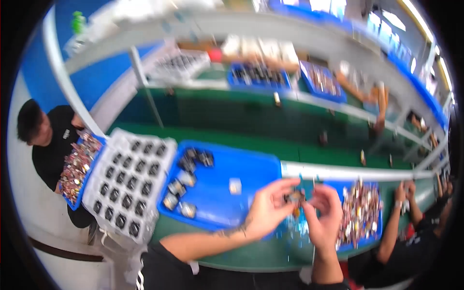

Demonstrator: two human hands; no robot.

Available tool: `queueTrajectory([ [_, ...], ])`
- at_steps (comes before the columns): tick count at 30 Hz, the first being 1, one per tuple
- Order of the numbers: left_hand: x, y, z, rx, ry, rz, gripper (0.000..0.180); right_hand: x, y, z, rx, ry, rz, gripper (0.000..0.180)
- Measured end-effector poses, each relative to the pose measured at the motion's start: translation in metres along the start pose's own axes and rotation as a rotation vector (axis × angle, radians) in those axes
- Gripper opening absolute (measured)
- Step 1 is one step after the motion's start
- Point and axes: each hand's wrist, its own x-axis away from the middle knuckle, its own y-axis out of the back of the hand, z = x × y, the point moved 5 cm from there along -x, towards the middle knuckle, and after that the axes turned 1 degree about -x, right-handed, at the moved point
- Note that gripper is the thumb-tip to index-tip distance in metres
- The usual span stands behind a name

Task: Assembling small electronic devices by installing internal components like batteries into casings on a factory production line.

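Note:
In front of me, over the table edge, my left hand (267,207) pinches a small dark component (294,197) with a copper-orange bit at its lower side. Its exact kind is too small and blurred to make out. My right hand (325,218) closes thumb and fingers on the other side of the same piece. Left of my hands lies a shallow blue tray (220,169). It holds several black parts (195,158), several pale-topped square parts (180,195) and one light square piece (235,186). Small blue scraps (292,237) lie on the green table below my hands.
A white tray (124,139) with rows of black parts stands at the left. Another blue tray (381,217), heaped with coppery parts, is right of my hands. Beyond a white rail (333,171) runs a green conveyor belt (217,118) bearing scattered pieces. Co-workers sit on both sides.

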Motion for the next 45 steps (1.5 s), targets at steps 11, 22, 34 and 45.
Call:
queueTrajectory([
  [11, 0.006, 0.036, -0.120, 0.003, -0.399, -0.160, 0.056, 0.014, -0.005, 0.291, 0.039, 1.073, 0.299, 0.026],
  [22, 0.021, 0.036, -0.138, 0.085, -0.384, -0.154, 0.059, 0.002, -0.026, 0.335, 0.119, 1.286, -0.001, 0.007],
  [34, 0.048, 0.045, -0.212, 0.048, -0.818, -0.206, 0.050, -0.284, -0.198, 0.301, 0.842, 1.180, 0.230, 0.041],
  [45, 0.096, 0.094, -0.256, 0.016, -1.142, -0.050, 0.040, -0.119, -0.101, 0.299, 0.462, 1.345, 0.341, 0.021],
])
